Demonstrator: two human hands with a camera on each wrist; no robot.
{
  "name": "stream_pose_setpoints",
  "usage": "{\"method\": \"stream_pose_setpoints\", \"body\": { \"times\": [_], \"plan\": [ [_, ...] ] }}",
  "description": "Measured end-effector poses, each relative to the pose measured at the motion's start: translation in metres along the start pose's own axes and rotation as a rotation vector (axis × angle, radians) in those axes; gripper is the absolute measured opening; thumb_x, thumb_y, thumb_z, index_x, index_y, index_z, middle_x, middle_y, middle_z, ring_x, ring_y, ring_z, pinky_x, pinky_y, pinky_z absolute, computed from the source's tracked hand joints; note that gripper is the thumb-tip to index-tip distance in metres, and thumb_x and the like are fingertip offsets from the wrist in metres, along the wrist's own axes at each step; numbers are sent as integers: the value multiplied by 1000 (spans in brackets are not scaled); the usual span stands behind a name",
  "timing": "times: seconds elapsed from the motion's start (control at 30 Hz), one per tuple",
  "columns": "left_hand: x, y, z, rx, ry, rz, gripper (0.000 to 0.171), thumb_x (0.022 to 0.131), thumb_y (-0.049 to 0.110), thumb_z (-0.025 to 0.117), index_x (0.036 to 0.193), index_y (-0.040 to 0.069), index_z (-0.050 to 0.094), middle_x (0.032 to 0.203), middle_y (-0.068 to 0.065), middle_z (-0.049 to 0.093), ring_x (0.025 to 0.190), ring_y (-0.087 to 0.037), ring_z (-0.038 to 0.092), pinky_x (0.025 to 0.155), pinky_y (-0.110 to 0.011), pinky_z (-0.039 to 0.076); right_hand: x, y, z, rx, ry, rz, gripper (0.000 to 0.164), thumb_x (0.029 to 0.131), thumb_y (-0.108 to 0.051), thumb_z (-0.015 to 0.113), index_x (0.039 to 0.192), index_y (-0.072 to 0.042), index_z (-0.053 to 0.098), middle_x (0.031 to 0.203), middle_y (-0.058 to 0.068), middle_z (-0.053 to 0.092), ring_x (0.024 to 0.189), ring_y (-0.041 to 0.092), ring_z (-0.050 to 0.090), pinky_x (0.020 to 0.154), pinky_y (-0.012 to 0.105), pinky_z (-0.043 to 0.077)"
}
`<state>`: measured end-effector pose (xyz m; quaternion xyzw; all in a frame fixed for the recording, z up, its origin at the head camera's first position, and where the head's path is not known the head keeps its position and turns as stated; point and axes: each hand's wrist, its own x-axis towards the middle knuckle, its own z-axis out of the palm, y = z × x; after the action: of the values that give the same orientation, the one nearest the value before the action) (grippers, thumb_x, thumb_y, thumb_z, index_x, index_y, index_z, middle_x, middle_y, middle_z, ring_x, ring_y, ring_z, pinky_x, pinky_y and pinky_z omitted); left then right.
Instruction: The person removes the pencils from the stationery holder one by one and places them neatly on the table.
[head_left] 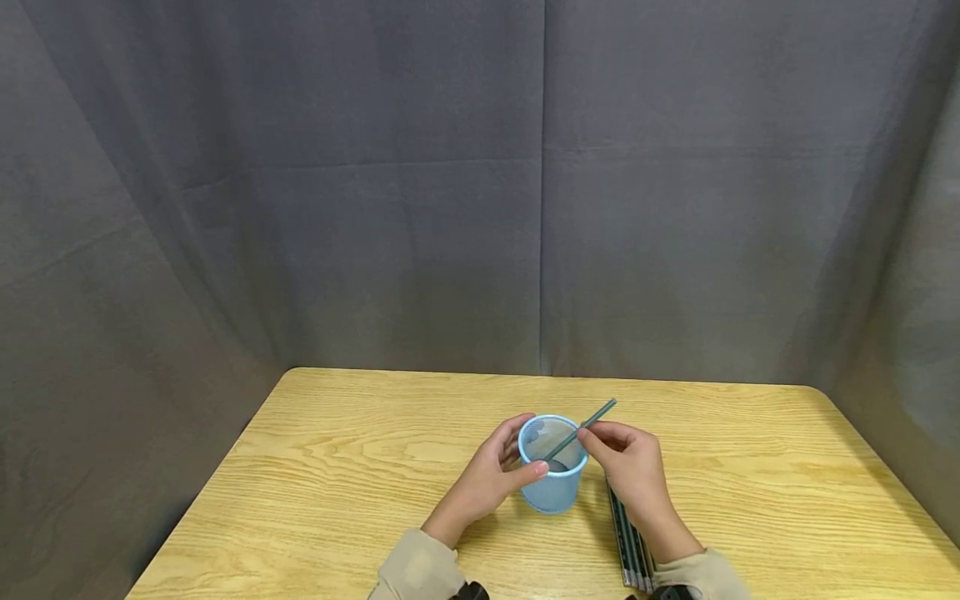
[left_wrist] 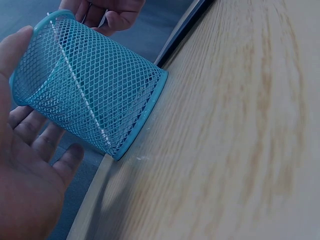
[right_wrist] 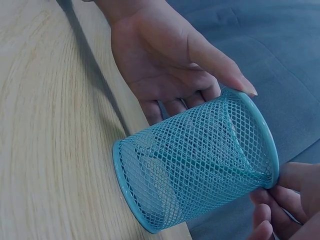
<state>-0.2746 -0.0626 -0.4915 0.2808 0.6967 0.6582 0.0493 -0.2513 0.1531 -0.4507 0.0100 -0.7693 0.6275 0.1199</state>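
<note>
A light-blue wire-mesh pencil cup [head_left: 551, 493] stands upright on the table. My left hand [head_left: 487, 475] holds it from the left, thumb on the near rim and fingers along the far side; the left wrist view shows the same palm [left_wrist: 30, 185] beside the mesh. With thumb and fingertips my right hand [head_left: 636, 471] pinches a dark green pencil [head_left: 602, 412] at the cup's right rim. The pencil slants down into the cup, its upper end sticking out to the right. Through the mesh [right_wrist: 200, 160] in the right wrist view, the pencil shows as a dark diagonal line.
Several dark pencils [head_left: 628, 542] lie side by side on the wooden table [head_left: 337, 500], right of the cup and partly under my right forearm. A grey curtain [head_left: 405, 250] hangs behind the table and along both sides.
</note>
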Motion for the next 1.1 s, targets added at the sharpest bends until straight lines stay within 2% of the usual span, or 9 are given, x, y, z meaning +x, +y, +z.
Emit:
{"method": "stream_pose_setpoints", "body": {
  "times": [0.23,0.57,0.83,1.1],
  "plan": [
    [0,1,0,-1,-1,12,69,94,27,70,151,10,35,140,-9,53,129,-27,50,108,-44,38,-1,-2,0,-25,44,-2,27,89,-23,76,102,0,76,99,10,71,89,15,62,71,23,52],
    [0,2,-1,1,3,-10,69,94,25,70,151,9,35,141,-6,53,129,-24,50,110,-44,36,0,-12,-7,-58,105,-30,30,88,-30,77,101,-3,77,100,6,71,95,15,60,76,24,50],
    [-1,2,0,2,10,-11,70,93,28,71,151,11,36,140,-3,53,130,-22,50,109,-43,37,-5,-26,-14,-22,127,-58,33,88,-32,77,102,-1,76,102,8,71,98,15,59,75,22,50],
    [1,1,-2,-8,6,-10,68,94,22,71,151,10,36,140,-6,53,130,-24,49,110,-42,36,-9,-36,-23,7,170,-101,29,88,-28,77,101,-1,77,96,-1,72,93,11,60,71,19,50]
  ]
}}
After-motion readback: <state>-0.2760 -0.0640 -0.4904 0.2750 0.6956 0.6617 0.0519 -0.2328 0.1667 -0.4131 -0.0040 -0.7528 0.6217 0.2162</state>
